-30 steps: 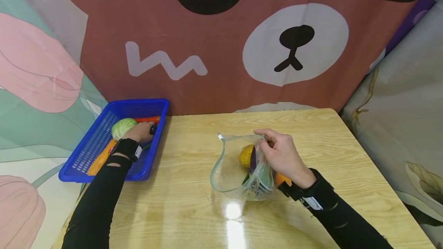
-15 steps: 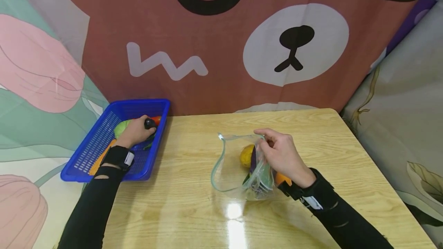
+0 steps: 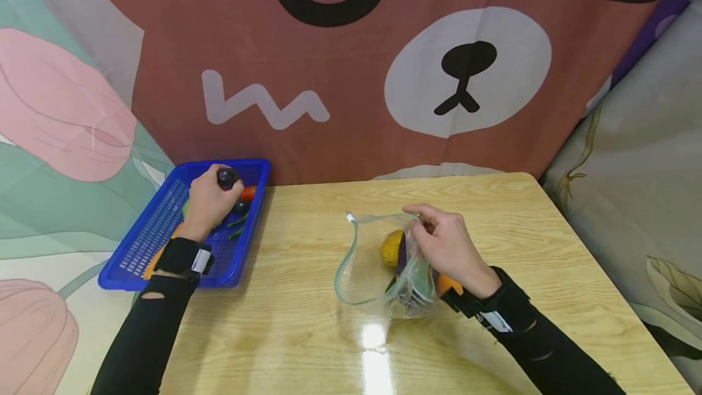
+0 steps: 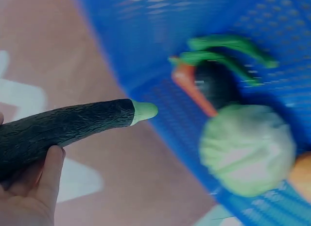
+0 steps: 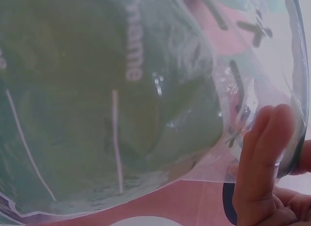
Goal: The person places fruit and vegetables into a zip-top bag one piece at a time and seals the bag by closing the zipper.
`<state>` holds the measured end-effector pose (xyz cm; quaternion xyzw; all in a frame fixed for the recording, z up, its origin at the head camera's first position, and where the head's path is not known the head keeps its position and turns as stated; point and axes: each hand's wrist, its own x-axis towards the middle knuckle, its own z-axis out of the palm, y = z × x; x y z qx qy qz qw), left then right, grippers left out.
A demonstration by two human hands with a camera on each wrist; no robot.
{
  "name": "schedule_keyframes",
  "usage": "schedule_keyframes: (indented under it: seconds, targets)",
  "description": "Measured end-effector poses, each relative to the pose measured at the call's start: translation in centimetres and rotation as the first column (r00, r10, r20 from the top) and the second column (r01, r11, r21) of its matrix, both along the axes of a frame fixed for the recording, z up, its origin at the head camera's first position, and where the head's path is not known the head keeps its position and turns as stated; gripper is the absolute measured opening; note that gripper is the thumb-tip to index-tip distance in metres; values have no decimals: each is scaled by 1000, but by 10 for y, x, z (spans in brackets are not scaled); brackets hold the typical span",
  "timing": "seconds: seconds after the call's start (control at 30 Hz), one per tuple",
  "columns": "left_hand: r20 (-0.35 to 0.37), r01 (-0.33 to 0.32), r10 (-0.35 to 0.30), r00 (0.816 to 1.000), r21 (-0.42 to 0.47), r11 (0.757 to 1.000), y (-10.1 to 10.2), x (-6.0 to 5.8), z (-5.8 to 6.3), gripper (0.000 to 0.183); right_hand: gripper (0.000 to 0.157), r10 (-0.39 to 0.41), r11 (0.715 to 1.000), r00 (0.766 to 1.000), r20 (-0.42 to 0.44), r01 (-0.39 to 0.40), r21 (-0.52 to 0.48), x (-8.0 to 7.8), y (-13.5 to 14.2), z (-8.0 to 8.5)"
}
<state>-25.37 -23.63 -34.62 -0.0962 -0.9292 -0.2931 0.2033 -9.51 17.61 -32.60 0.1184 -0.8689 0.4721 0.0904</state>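
Note:
My left hand [image 3: 211, 203] holds a long dark cucumber [image 4: 73, 124] over the blue basket [image 3: 244, 261]; its skin is wrinkled and its tip pale green. Below it in the basket are a cabbage [image 4: 248, 148], a dark oval vegetable [image 4: 214, 82], green peppers [image 4: 228, 43] and an orange-red carrot-like piece [image 4: 192, 85]. My right hand [image 3: 450, 245] pinches the rim of a clear zip bag [image 3: 351, 285], keeping its mouth spread. Through the plastic show a yellow fruit [image 3: 390, 249] and a purple eggplant [image 3: 403, 255]. Green print covers part of the bag.
An orange round thing [image 3: 448, 284] shows at the bag's right side, partly behind my right wrist. The wooden table [image 3: 296, 249] runs between basket and bag. A printed cloth [image 3: 329, 151] hangs along its back edge.
My left hand has risen out of the basket's contents with the cucumber and shifted slightly left. The dark oval vegetable and green peppers now show below it. My right hand and the bag stay in place.

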Motion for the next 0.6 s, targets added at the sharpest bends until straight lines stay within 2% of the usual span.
schedule_keyframes:
  seconds: [0.23, 0.37, 0.53, 0.6]
  targets:
    - [12, 96, -97, 995, 88, 991, 32, 16, 27, 38, 29, 0, 1000, 1000, -10, 0, -10, -1, 1, 0]
    - [40, 141, -147, 988, 128, 982, 45, 24, 33, 36, 29, 0, 1000, 1000, -4, 0, -14, -1, 1, 0]
    - [72, 144, -157, 985, 164, 976, 54, 31, 38, 36, 29, -9, 1000, 1000, -9, 9, -3, -2, 1, -1]
    - [85, 165, -184, 979, 193, 967, 57, 33, 39, 36, 29, -9, 1000, 1000, -11, 9, -1, -3, 1, -1]
